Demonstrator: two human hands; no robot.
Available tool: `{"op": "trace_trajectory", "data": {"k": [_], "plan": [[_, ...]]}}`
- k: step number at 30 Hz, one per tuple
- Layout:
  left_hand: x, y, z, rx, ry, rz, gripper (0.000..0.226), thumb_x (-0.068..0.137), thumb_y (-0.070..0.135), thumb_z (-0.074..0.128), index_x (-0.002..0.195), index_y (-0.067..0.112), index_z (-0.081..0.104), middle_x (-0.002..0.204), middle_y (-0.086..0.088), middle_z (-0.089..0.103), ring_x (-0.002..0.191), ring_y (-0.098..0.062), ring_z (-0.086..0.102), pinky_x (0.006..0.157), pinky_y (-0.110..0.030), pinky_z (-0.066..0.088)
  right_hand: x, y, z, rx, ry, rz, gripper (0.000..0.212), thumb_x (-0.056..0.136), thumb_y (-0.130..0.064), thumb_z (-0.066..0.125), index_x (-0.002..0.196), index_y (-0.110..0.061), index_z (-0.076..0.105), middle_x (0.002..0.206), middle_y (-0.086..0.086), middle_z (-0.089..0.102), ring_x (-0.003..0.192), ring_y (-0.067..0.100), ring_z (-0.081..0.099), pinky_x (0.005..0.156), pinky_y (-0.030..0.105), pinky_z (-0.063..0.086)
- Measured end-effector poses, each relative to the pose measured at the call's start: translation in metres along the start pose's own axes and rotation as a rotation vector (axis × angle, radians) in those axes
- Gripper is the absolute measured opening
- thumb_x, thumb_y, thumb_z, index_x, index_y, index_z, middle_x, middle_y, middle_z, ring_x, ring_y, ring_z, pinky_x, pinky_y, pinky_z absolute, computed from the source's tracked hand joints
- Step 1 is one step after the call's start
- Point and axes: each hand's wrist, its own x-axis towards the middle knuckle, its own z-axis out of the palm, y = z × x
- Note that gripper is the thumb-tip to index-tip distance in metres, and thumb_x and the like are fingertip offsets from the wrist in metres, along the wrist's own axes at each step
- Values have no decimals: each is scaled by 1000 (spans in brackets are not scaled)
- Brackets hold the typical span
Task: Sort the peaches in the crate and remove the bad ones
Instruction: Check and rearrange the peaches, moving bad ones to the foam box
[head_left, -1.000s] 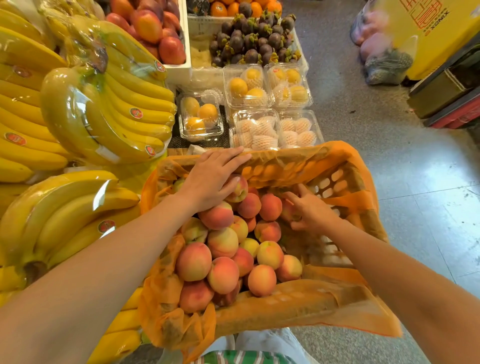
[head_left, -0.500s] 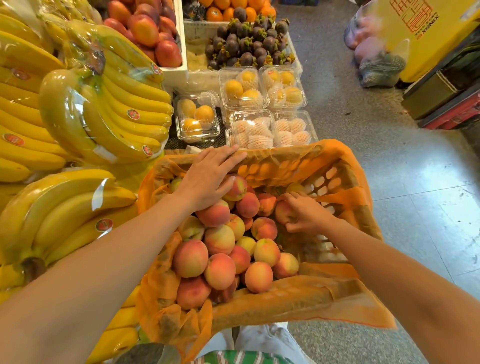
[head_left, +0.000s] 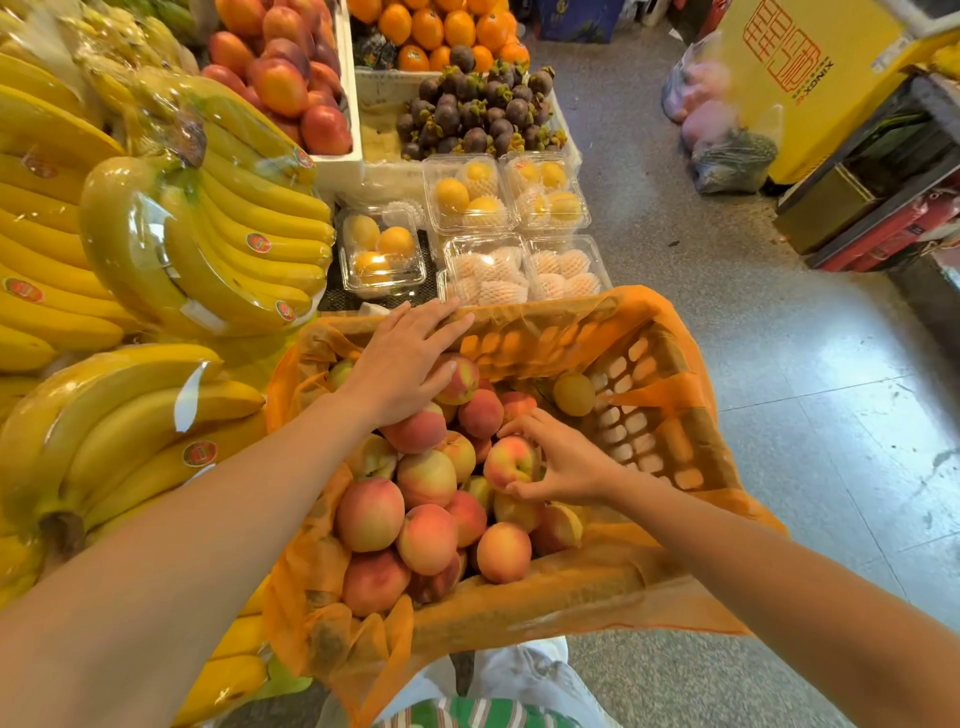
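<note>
Head camera, looking down, and we start at the far left, where wrapped bananas (head_left: 218, 249) are stacked in bunches right beside the crate (head_left: 644, 384). Moving in, we find the left hand (head_left: 402, 358) lying palm down on the far left of the pile. Its fingers are straight and point away from us, the tips reach the far rim, and it grips nothing.

Under it, the peaches (head_left: 426, 478) are heaped in the left and near part of the crate. The crate is lined with orange film, its open top faces up at us, and its slotted wall shows on the right. From this angle we cannot tell which way its long side runs. The fruit is round, so we have no long axis to call there either.

Beyond the far rim we see clear clamshell boxes (head_left: 478, 195) of yellow and netted fruit.

Centre right now: the right hand (head_left: 563, 462) has fingers on top and thumb beneath, curled round one blushed peach (head_left: 511, 460) at the right edge of the heap. Its red side is turned up and left toward us. Just past those fingertips, a yellow-green fruit (head_left: 573, 394) sits alone in the crate's far right corner. Further right, we see only grey floor (head_left: 779, 364).
</note>
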Motion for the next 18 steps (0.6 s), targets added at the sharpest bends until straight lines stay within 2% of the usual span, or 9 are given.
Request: {"op": "trace_trajectory", "data": {"k": [3, 7, 11, 15, 18], "plan": [[0, 1, 1, 3, 4, -7, 56, 97, 30, 48, 150, 24, 30, 157, -1, 25, 145, -21, 20, 119, -40, 5, 0, -7, 10, -47, 43, -53, 65, 73, -49, 72, 126, -22, 46, 119, -5, 49, 104, 13, 51, 81, 39, 50], [-1, 2, 2, 3, 17, -9, 55, 97, 29, 48, 149, 23, 31, 156, -2, 27, 145, -22, 21, 119, -41, 6, 0, -10, 10, -54, 28, -104, 69, 75, -56, 72, 129, -21, 45, 124, -5, 51, 109, 12, 52, 85, 30, 48], [-1, 2, 3, 9, 25, -8, 55, 97, 28, 49, 149, 23, 32, 156, -2, 28, 144, -22, 23, 118, -41, 7, -3, -2, 3, 124, 40, -18, 58, 82, -50, 69, 131, -25, 53, 127, -10, 56, 113, 3, 53, 86, 25, 50], [0, 2, 3, 5, 24, -9, 54, 97, 28, 48, 149, 23, 32, 156, -1, 27, 144, -22, 23, 118, -41, 7, -1, 8, 2, 201, -4, 84, 59, 82, -43, 73, 135, -29, 50, 134, -11, 53, 122, 3, 47, 95, 25, 46], [0, 2, 3, 5, 20, -11, 55, 97, 29, 48, 149, 24, 32, 156, -1, 27, 144, -21, 22, 119, -41, 6, 0, 10, 2, 169, -3, 86, 61, 80, -44, 75, 134, -29, 51, 126, -11, 52, 113, 2, 48, 89, 20, 44]]}}
